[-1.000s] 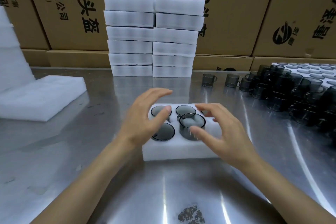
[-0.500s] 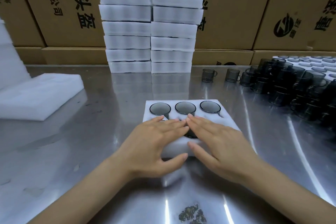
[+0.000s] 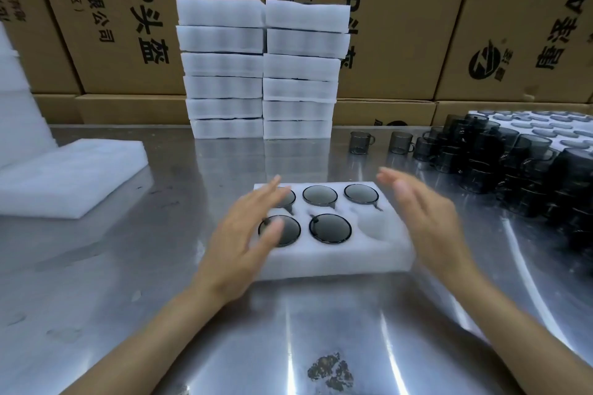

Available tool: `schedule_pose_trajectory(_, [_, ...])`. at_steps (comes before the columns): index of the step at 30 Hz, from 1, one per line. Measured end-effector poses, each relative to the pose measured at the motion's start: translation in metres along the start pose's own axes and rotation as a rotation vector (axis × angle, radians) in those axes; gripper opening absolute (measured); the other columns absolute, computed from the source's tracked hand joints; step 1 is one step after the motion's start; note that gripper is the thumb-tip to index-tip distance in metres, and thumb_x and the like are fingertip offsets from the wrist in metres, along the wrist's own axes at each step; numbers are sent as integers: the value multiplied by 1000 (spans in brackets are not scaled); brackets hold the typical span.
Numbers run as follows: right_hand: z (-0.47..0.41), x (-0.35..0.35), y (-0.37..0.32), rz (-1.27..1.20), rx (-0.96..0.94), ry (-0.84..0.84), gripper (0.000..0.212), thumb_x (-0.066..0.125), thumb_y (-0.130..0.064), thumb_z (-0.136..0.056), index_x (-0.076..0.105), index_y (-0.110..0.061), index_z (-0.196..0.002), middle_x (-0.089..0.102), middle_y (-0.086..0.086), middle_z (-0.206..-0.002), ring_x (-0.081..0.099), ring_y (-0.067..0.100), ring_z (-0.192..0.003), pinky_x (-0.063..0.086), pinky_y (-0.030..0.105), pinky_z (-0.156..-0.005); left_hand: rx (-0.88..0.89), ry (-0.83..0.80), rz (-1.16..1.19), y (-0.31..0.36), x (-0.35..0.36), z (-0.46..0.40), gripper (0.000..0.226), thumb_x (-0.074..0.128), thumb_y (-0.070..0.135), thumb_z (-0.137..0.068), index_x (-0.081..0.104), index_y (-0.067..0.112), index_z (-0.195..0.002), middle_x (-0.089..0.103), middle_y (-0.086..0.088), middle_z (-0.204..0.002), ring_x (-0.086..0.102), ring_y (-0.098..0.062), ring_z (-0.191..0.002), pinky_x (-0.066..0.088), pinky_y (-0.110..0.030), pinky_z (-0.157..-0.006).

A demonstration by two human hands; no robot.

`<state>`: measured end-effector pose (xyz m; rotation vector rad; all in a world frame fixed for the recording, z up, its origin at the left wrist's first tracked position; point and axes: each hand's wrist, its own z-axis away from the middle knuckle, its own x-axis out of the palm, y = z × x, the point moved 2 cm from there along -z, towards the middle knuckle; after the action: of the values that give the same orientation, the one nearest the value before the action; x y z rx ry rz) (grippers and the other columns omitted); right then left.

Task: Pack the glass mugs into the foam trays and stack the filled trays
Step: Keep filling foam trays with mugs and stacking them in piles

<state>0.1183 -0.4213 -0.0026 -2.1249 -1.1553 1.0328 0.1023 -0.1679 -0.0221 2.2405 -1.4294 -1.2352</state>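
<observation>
five mugs (image 3: pixel 330 228) in foam tray (image 3: pixel 333 258); l hand (image 3: pixel 247 228) & r hand (image 3: pixel 423 212) flat, holding nothing.

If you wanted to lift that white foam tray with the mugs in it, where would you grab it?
Probably by its two short ends, one hand from each side, fingers low on the walls. The foam tray is a wide, flat block, and five dark mugs sit open-side up, so level lifting matters. The left hand and right hand already flank those ends.
</observation>
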Motion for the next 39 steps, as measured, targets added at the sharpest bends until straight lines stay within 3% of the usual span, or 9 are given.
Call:
schedule_pose_trajectory(3, [-21,-14,37,-102,306,103,27,46,-28,-98,63,-23,-117,64,-7,-121,53,4,-114,36,13,-87,-345,145,292,-21,-4,-8,38,37,42,-98,41,35,-135,36,19,-147,28,7,-135,19,-15,-110])
schedule_pose_trajectory(7, [-29,1,82,39,513,-23,26,47,-24,-96,60,-16,-118,58,1,-127,52,15,-110,34,25,-88,-599,76,531,-41,1,-18,51,48,34,-95,32,32,-144,33,21,-146,32,2,-134,25,-25,-112])
schedule_pose_trajectory(10, [-45,13,96,254,477,-121,40,47,-30,-93,51,-19,-132,54,-2,-134,49,18,-122,36,29,-94,-599,7,459,-46,8,-23,65,67,27,-85,34,32,-141,43,30,-123,43,29,-102,36,2,-78])
schedule_pose_trajectory(12, [-61,21,104,330,464,-137,42,48,-29,-91,51,-15,-131,56,3,-133,50,23,-122,39,36,-96,-622,86,444,-49,12,-29,55,61,13,-88,39,28,-137,47,27,-108,48,32,-78,37,4,-60])
schedule_pose_trajectory(17, [-99,41,126,503,423,-149,50,49,-32,-89,45,-16,-137,54,5,-134,41,27,-127,39,39,-96,-669,218,453,-55,15,-45,42,49,7,-92,50,30,-128,49,13,-106,50,21,-81,38,0,-63])
schedule_pose_trajectory(21, [-128,51,144,603,394,-165,51,47,-30,-90,41,-15,-139,54,10,-131,52,31,-115,44,39,-91,-644,212,421,-59,14,-56,36,62,15,-80,61,26,-115,54,6,-99,53,14,-77,37,3,-58])
schedule_pose_trajectory(26, [-156,66,161,825,290,-162,51,45,-30,-91,34,-12,-138,61,17,-116,59,36,-99,41,36,-71,-630,191,474,-62,15,-56,38,56,24,-64,69,18,-99,59,16,-56,58,5,-56,41,-5,-52])
schedule_pose_trajectory(34, [-196,82,185,800,191,-108,67,46,-32,-95,11,-13,-149,62,19,-109,59,39,-94,36,38,-67,-571,206,472,-70,19,-59,15,62,6,-80,69,9,-93,69,11,-72,62,3,-66,43,-6,-57])
schedule_pose_trajectory(39, [-213,95,200,871,165,-229,77,44,-41,-93,-4,-22,-150,56,19,-121,58,39,-100,42,40,-75,-618,231,540,-72,22,-59,25,58,21,-69,69,13,-90,69,1,-77,65,-12,-71,49,-19,-63])
